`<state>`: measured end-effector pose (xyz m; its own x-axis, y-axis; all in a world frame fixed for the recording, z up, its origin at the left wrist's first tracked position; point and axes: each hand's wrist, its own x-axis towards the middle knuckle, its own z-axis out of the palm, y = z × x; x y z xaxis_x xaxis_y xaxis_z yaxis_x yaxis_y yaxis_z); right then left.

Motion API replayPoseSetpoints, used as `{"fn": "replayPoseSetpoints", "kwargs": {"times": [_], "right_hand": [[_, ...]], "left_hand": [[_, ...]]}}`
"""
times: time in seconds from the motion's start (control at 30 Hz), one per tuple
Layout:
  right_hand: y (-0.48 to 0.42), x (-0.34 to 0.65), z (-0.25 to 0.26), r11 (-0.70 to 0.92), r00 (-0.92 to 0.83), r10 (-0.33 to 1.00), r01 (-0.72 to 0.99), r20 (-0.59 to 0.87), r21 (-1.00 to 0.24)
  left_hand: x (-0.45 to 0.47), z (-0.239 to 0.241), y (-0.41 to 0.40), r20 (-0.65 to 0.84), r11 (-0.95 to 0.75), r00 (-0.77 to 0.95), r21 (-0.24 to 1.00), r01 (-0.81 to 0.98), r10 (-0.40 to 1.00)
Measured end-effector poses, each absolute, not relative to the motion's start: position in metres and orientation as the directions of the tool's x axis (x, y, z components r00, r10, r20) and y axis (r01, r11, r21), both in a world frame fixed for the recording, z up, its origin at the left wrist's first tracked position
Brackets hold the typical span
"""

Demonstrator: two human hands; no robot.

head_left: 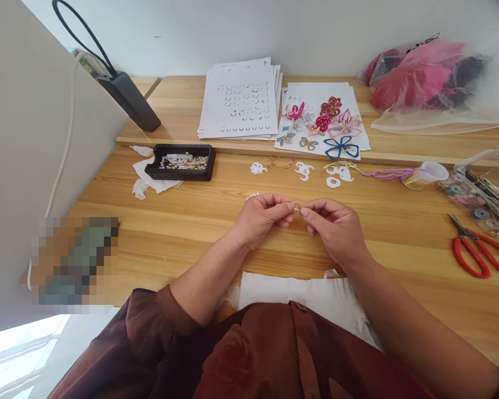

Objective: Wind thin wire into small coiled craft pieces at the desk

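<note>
Together, left hand (pixel 263 218) and right hand (pixel 336 224) pinch a piece (pixel 296 205).
Tiny, curved, pinkish and white, partly hidden.

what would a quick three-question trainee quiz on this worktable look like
1. True or false: the black tray holds white beads.
2. Where do the red-handled scissors lie? A) left of both hands B) between the hands C) right of both hands
3. What are the left hand and right hand doing?

Key: 1. True. 2. C. 3. Both pinch a small piece, too tiny to identify.
</note>
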<state>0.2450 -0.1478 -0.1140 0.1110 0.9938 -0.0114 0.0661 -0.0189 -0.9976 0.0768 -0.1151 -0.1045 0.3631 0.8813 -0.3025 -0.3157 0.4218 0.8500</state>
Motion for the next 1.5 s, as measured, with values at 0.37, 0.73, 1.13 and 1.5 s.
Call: {"fn": "replayPoseSetpoints", "kwargs": {"times": [0.37,0.73,1.13,1.5], "right_hand": [[-0.159,0.237,-0.114,0.126,0.168,0.967,0.348,0.194,-0.929],[-0.164,0.237,-0.107,0.408,-0.051,0.854,0.682,0.517,-0.607],[-0.154,0.248,-0.105,0.183,0.130,0.955,0.446,0.265,-0.876],[-0.147,0.248,-0.112,-0.028,0.148,0.989,0.089,-0.015,-0.996]], "left_hand": [[0.080,-0.106,-0.115,-0.247,0.278,0.144,0.922,-0.270,0.958],[0.080,-0.111,-0.118,-0.072,0.067,0.197,0.997,0.032,0.978],[0.074,-0.103,-0.119,-0.234,0.228,0.439,0.971,0.067,0.868],[0.073,-0.105,-0.116,-0.281,0.391,0.448,0.904,-0.172,0.849]]}}
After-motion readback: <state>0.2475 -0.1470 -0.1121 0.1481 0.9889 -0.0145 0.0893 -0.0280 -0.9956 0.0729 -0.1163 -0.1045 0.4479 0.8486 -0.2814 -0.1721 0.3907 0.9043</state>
